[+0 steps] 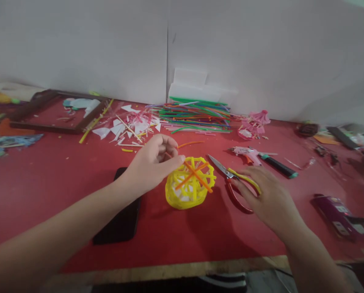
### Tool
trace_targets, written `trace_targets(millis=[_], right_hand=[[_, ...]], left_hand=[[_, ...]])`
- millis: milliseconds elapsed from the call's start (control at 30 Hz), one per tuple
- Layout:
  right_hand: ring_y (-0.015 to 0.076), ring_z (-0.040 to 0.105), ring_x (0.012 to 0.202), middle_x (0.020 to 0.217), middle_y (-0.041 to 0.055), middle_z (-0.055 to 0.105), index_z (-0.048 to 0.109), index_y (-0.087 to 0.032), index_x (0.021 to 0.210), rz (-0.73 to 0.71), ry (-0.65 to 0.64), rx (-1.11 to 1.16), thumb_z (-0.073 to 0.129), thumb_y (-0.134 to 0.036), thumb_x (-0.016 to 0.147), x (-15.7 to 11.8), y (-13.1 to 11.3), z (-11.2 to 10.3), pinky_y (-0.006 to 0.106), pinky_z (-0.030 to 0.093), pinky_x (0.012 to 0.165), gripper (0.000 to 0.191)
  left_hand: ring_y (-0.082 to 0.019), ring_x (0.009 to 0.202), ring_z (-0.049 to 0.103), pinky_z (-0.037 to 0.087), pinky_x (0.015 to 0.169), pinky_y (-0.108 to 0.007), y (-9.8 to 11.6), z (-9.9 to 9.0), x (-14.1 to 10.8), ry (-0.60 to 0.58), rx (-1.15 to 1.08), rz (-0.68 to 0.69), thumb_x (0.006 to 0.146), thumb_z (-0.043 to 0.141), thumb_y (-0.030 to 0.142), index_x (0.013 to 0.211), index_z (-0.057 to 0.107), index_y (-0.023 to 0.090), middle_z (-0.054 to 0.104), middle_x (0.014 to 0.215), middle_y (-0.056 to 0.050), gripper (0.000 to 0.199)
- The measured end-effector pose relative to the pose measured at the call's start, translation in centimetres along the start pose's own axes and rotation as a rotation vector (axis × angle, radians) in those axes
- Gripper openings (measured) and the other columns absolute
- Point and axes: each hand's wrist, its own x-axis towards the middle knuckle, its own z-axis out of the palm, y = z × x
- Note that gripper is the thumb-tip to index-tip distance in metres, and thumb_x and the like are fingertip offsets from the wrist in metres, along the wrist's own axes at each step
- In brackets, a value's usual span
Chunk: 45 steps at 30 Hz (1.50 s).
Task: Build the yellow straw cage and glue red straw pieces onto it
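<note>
A round yellow openwork piece (183, 199), like a small basket made of fuzzy pipe cleaners, sits on the red table with two orange strips (196, 174) crossed over its top. My left hand (156, 158) has its fingers curled, with the thumb against the piece's upper left edge. Whether the fingers grip that edge is partly hidden. An orange pipe cleaner (191, 143) stretches away just beyond my index fingertip; I cannot tell if it is touched. At right, my right hand (269, 195) is on the handles of red-handled scissors (220, 165), blades slightly parted. A yellow strip (246, 178) lies along the upper handle.
Beneath my left forearm lies a black phone (121, 224). A pink glue gun (246, 152) and a green-black cutter (276, 165) lie beyond the scissors. Colored pipe cleaners (197, 116), scraps (121, 130) and a brown frame (47, 129) line the back. A purple device (334, 213) is at right.
</note>
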Motion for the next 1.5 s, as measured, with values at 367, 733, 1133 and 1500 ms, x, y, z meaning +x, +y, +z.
trace_targets(millis=[367, 733, 1133, 1500], right_hand=[[0.0185, 0.064, 0.093, 0.101, 0.0083, 0.066, 0.066, -0.019, 0.101, -0.431, 0.146, 0.409, 0.064, -0.011, 0.085, 2.5, -6.2, -0.6, 0.035, 0.053, 0.084, 0.017], [0.019, 0.066, 0.091, 0.094, 0.0042, 0.07, 0.068, -0.024, 0.104, -0.492, 0.151, 0.454, 0.064, -0.01, 0.086, 2.7, -6.0, 0.0, 0.039, 0.056, 0.081, 0.023], [0.0192, 0.065, 0.092, 0.094, 0.0041, 0.071, 0.07, -0.022, 0.098, -0.519, 0.196, 0.388, 0.057, -0.005, 0.087, 2.7, -5.9, 0.3, 0.038, 0.055, 0.083, 0.024], [0.0214, 0.064, 0.095, 0.101, 0.0058, 0.067, 0.069, -0.025, 0.1, -0.463, 0.245, 0.344, 0.055, -0.004, 0.085, 2.2, -5.7, 0.7, 0.041, 0.054, 0.082, 0.03]], left_hand=[[-0.009, 0.061, 0.052, 0.039, 0.053, -0.023, -0.1, 0.0, -0.4, -0.017, -0.068, -0.255, 0.073, 0.07, 0.038, 0.091, 0.054, 0.02, 0.056, 0.077, 0.004, 0.029], [-0.009, 0.063, 0.053, 0.038, 0.053, -0.023, 0.0, 0.2, -0.2, -0.02, -0.094, -0.279, 0.071, 0.071, 0.033, 0.091, 0.055, 0.018, 0.057, 0.077, 0.003, 0.03], [-0.012, 0.068, 0.058, 0.042, 0.058, -0.025, -0.3, 0.4, -0.2, -0.002, -0.1, -0.242, 0.069, 0.072, 0.032, 0.091, 0.057, 0.018, 0.06, 0.079, 0.002, 0.03], [-0.01, 0.066, 0.056, 0.041, 0.058, -0.023, -0.1, 0.2, -0.4, -0.003, -0.067, -0.167, 0.07, 0.067, 0.025, 0.089, 0.056, 0.019, 0.058, 0.076, 0.004, 0.023]])
